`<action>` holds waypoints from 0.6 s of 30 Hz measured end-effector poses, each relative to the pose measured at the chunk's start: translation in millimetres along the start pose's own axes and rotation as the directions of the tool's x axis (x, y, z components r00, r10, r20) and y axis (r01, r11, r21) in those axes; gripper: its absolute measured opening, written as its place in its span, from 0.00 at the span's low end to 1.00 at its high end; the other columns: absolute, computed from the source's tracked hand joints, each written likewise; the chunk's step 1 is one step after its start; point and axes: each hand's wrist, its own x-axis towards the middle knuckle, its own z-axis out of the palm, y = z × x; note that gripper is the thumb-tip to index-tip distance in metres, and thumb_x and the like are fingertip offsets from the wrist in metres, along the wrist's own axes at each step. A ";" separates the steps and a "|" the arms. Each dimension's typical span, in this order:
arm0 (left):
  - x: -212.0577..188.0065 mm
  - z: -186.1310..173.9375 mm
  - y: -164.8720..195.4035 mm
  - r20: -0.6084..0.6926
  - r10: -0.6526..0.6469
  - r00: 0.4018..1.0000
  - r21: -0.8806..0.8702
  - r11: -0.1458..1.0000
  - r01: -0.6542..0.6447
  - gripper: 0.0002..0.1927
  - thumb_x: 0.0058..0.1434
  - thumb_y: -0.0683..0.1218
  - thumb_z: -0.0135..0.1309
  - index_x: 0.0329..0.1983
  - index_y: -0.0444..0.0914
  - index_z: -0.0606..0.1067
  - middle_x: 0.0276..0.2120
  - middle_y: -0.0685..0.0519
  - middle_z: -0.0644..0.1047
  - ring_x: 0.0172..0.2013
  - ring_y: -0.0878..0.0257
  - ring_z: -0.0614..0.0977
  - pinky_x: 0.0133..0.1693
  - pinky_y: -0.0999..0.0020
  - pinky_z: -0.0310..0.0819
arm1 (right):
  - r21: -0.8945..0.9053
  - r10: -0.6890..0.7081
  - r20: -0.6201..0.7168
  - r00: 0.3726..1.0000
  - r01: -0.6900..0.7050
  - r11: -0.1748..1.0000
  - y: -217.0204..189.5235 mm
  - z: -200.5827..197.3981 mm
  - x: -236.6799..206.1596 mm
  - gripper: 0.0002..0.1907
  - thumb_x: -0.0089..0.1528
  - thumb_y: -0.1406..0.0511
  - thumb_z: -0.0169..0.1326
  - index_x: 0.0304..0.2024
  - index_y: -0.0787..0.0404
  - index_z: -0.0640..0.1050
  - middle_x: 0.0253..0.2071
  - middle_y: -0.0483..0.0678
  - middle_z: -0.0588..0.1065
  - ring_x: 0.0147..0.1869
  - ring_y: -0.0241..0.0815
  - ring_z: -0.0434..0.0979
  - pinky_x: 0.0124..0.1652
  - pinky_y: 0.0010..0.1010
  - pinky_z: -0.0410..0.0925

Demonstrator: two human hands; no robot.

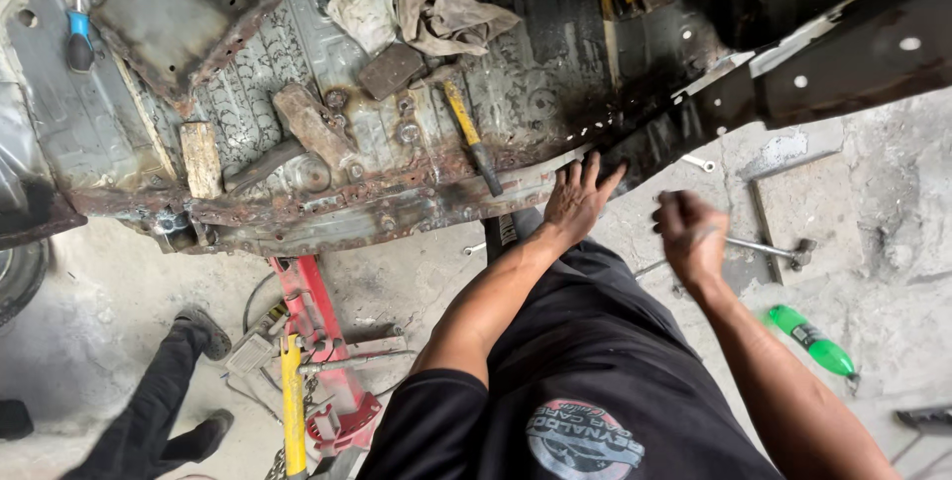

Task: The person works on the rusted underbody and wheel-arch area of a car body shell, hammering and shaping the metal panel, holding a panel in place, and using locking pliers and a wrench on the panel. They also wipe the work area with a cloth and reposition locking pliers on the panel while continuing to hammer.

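Left hand (578, 197) spread flat on rusty sill (397, 207); right hand (689, 234) blurred, fisted on something unclear

The single head-worn camera is looking steeply down from the person's own height, over the dark shirt and both forearms. It is facing forward onto the rusted car floor panel (327, 133) close ahead, filling the upper frame. The concrete floor (873, 202) is showing farther below, around the person's legs.
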 end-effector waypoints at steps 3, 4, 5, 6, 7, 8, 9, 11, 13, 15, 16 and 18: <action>-1.1 -5.1 -12.2 0.057 0.000 0.998 0.009 1.000 -0.001 0.35 0.71 0.46 0.45 0.81 0.49 0.53 0.75 0.33 0.56 0.64 0.36 0.65 0.64 0.37 0.59 | -0.273 -0.537 0.283 0.795 0.603 0.749 -49.9 62.5 -3.9 0.13 0.60 0.71 0.56 0.48 0.64 0.81 0.40 0.60 0.80 0.41 0.58 0.82 0.39 0.41 0.75; 1.0 -5.6 -14.3 0.080 -0.008 0.997 0.033 0.999 0.005 0.36 0.70 0.47 0.45 0.81 0.49 0.52 0.75 0.32 0.55 0.64 0.35 0.64 0.64 0.36 0.58 | -0.325 -0.434 0.341 0.834 0.538 0.778 -67.9 92.6 2.6 0.13 0.62 0.66 0.56 0.49 0.58 0.81 0.43 0.58 0.81 0.43 0.61 0.81 0.42 0.48 0.73; 2.3 -5.2 -15.8 0.108 -0.008 0.994 0.050 0.999 0.003 0.37 0.69 0.49 0.45 0.81 0.49 0.51 0.75 0.31 0.55 0.64 0.34 0.64 0.64 0.34 0.57 | -0.753 -0.598 0.217 0.772 0.522 0.401 -86.7 128.1 19.8 0.18 0.58 0.54 0.57 0.51 0.43 0.81 0.40 0.46 0.82 0.52 0.62 0.81 0.47 0.71 0.63; 8.5 -4.2 -14.5 0.135 0.018 0.991 0.065 0.998 -0.026 0.38 0.68 0.50 0.45 0.81 0.48 0.50 0.75 0.31 0.54 0.63 0.33 0.63 0.64 0.33 0.56 | -0.787 -0.377 0.161 0.912 0.349 0.509 -100.1 152.8 25.1 0.19 0.61 0.50 0.54 0.53 0.41 0.80 0.35 0.50 0.81 0.48 0.53 0.80 0.59 0.73 0.60; 15.0 -1.5 -12.5 0.161 0.058 0.985 0.081 0.994 -0.071 0.39 0.67 0.52 0.45 0.81 0.48 0.49 0.75 0.30 0.53 0.63 0.32 0.62 0.64 0.31 0.55 | -0.696 -0.022 0.546 0.837 0.468 0.545 -113.4 176.1 47.9 0.16 0.69 0.48 0.49 0.48 0.44 0.83 0.45 0.46 0.81 0.54 0.50 0.81 0.55 0.48 0.72; 17.9 0.8 -11.8 0.122 0.071 0.990 0.049 0.996 -0.077 0.39 0.67 0.51 0.46 0.80 0.49 0.50 0.75 0.31 0.52 0.65 0.31 0.60 0.62 0.31 0.54 | -0.549 -0.197 0.461 0.865 0.453 0.702 -122.1 198.9 55.5 0.26 0.63 0.48 0.53 0.61 0.46 0.73 0.45 0.53 0.79 0.46 0.57 0.80 0.42 0.47 0.74; 20.7 2.4 -11.1 0.092 0.070 0.993 0.017 0.997 -0.072 0.38 0.66 0.50 0.46 0.80 0.50 0.51 0.74 0.31 0.52 0.66 0.30 0.58 0.61 0.31 0.54 | -0.749 0.373 0.475 0.797 0.144 0.646 -131.2 221.0 70.2 0.44 0.64 0.40 0.48 0.75 0.46 0.50 0.40 0.59 0.78 0.42 0.58 0.80 0.41 0.47 0.73; 22.6 6.0 -10.6 0.079 0.062 0.995 0.007 0.998 -0.063 0.39 0.64 0.50 0.47 0.79 0.50 0.51 0.74 0.32 0.50 0.69 0.30 0.56 0.61 0.30 0.53 | -0.696 0.225 0.551 0.803 0.294 0.656 -133.9 237.2 77.6 0.49 0.67 0.46 0.48 0.77 0.61 0.40 0.40 0.64 0.77 0.39 0.60 0.82 0.37 0.47 0.73; 19.9 9.3 -14.1 0.106 0.055 0.993 0.056 0.997 -0.062 0.42 0.62 0.50 0.48 0.80 0.49 0.51 0.75 0.34 0.49 0.70 0.32 0.55 0.63 0.30 0.52 | -0.624 0.010 0.539 0.842 0.391 0.677 -134.5 242.8 78.6 0.43 0.68 0.55 0.49 0.78 0.64 0.47 0.40 0.63 0.78 0.39 0.62 0.81 0.39 0.49 0.72; 15.3 10.1 -18.4 0.096 0.089 0.991 0.009 0.996 -0.090 0.44 0.61 0.51 0.51 0.80 0.47 0.50 0.74 0.32 0.48 0.70 0.30 0.54 0.63 0.29 0.51 | -0.526 -0.172 0.455 0.874 0.419 0.740 -133.6 240.8 76.8 0.39 0.63 0.60 0.54 0.72 0.66 0.56 0.39 0.64 0.78 0.39 0.65 0.79 0.38 0.51 0.72; 15.4 9.8 -21.3 0.081 0.109 0.991 -0.001 0.994 -0.110 0.45 0.61 0.52 0.52 0.80 0.45 0.50 0.74 0.31 0.48 0.70 0.29 0.54 0.63 0.28 0.51 | -0.451 -0.239 0.374 0.896 0.401 0.797 -133.2 238.2 77.8 0.36 0.58 0.61 0.58 0.65 0.67 0.61 0.38 0.65 0.77 0.39 0.67 0.78 0.37 0.51 0.71; 17.1 9.7 -20.7 0.034 0.109 0.993 -0.103 0.989 -0.105 0.46 0.58 0.56 0.56 0.76 0.44 0.50 0.72 0.30 0.49 0.69 0.27 0.53 0.61 0.23 0.47 | -0.346 -0.250 0.295 0.922 0.347 0.871 -133.4 224.3 79.2 0.27 0.54 0.61 0.61 0.52 0.68 0.70 0.36 0.66 0.77 0.39 0.67 0.78 0.38 0.50 0.72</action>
